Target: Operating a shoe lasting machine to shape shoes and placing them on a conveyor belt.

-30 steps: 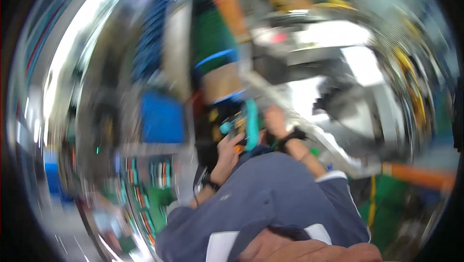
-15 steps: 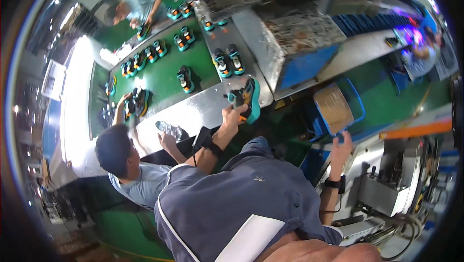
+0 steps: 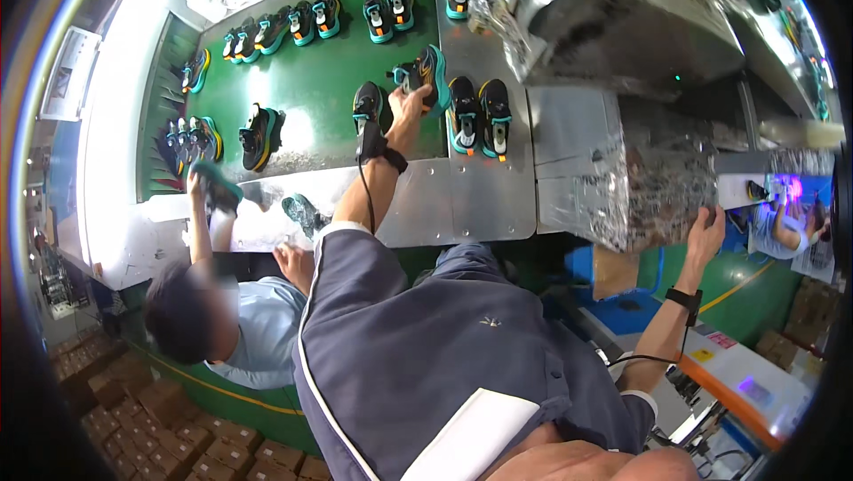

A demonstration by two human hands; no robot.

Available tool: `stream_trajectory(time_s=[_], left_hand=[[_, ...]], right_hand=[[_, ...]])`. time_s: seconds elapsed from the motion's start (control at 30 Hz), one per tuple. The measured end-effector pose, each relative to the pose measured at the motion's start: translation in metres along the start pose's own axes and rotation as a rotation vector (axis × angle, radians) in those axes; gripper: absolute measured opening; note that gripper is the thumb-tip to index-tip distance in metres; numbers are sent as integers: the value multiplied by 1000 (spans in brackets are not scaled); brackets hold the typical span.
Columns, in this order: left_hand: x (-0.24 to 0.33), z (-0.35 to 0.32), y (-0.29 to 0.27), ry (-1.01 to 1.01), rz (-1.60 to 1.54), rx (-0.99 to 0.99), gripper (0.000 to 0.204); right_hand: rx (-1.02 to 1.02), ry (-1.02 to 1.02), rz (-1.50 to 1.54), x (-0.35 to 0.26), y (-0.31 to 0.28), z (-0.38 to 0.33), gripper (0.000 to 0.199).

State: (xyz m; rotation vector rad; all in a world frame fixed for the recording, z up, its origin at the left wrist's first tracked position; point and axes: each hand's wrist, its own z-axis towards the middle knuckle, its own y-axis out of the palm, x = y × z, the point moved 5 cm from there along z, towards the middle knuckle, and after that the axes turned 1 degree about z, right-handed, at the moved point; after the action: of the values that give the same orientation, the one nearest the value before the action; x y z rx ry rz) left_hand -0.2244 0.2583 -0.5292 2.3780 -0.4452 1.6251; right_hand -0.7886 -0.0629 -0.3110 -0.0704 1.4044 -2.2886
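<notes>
A black sneaker with a teal sole [image 3: 433, 77] is gripped by my left hand [image 3: 409, 108], above the right edge of the green belt. Just left of it, a matching shoe [image 3: 366, 101] lies on the belt, partly hidden by my wrist strap. To its right, a pair of the same sneakers [image 3: 496, 117] stands on the metal plate. My right hand [image 3: 705, 234] is raised at the corner of a plastic-wrapped metal box [image 3: 622, 188], fingers apart and holding nothing; whether it touches the box I cannot tell.
The green belt [image 3: 311, 63] carries several more sneakers in rows. At my left a co-worker [image 3: 253, 325] lifts a blurred shoe [image 3: 216, 190]. A wrapped machine [image 3: 613, 10] stands ahead right; an orange-edged machine [image 3: 737, 392] is at lower right. Several cardboard boxes [image 3: 169, 401] sit lower left.
My view and body have turned toward the belt. The sneaker in my left hand has come over the belt's edge beside the pair. My right hand has moved next to the wrapped box.
</notes>
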Motion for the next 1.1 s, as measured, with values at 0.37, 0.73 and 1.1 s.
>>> stream_trajectory(time_s=[0.37, 0.73, 1.1], left_hand=[[-20, 217, 33, 42, 248, 69, 50], [-134, -10, -2, 284, 751, 183, 63], [13, 22, 3, 501, 297, -153, 77]], right_hand=[[-268, 370, -206, 38, 30, 40, 53], [-243, 372, -171, 34, 29, 46, 47], [-91, 344, 32, 35, 36, 19, 42]])
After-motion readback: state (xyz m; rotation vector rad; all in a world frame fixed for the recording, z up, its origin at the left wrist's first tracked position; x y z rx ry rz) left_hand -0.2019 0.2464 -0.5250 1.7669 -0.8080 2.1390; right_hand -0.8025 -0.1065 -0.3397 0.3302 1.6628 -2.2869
